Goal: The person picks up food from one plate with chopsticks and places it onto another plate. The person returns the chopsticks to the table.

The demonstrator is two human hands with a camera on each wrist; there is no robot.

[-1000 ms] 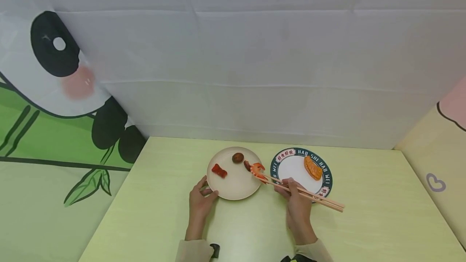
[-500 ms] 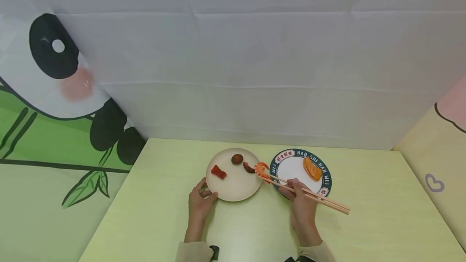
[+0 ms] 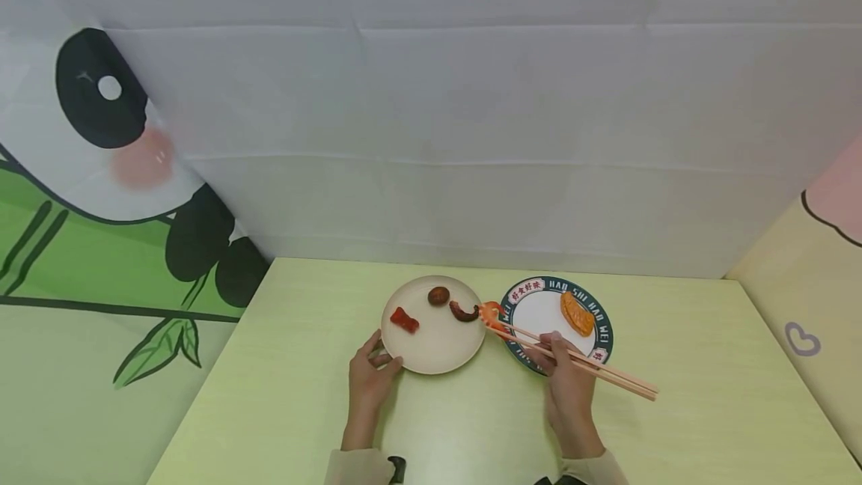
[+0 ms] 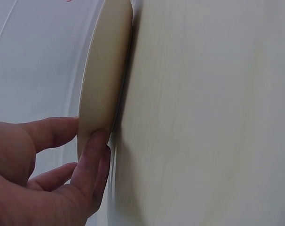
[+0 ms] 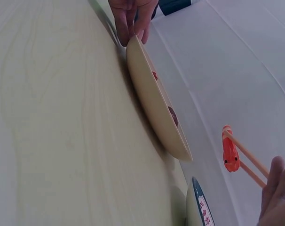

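My right hand (image 3: 569, 384) holds a pair of wooden chopsticks (image 3: 622, 380). Their tips pinch an orange-red toy-like shrimp (image 3: 493, 318), raised off the table between the two plates, as the right wrist view shows with the shrimp (image 5: 230, 153). With thumb and fingers, my left hand (image 3: 370, 384) grips the rim of a beige plate (image 3: 434, 350); the left wrist view has the plate (image 4: 105, 70) edge-on. On it lie a red piece (image 3: 405, 320), a brown mushroom-like piece (image 3: 438, 296) and a dark curved piece (image 3: 465, 312).
To the right stands a white plate with a dark green lettered rim (image 3: 604, 335), partly behind my right hand. A ridged orange-brown food piece (image 3: 577, 313) rests on it. The pale table (image 3: 283, 365) meets a grey-white cloth wall (image 3: 471, 133) at the back.
My right hand has moved to the right, carrying the chopsticks and shrimp from over the beige plate's edge toward the lettered plate. The dark curved piece now shows fully. My left hand stays put.
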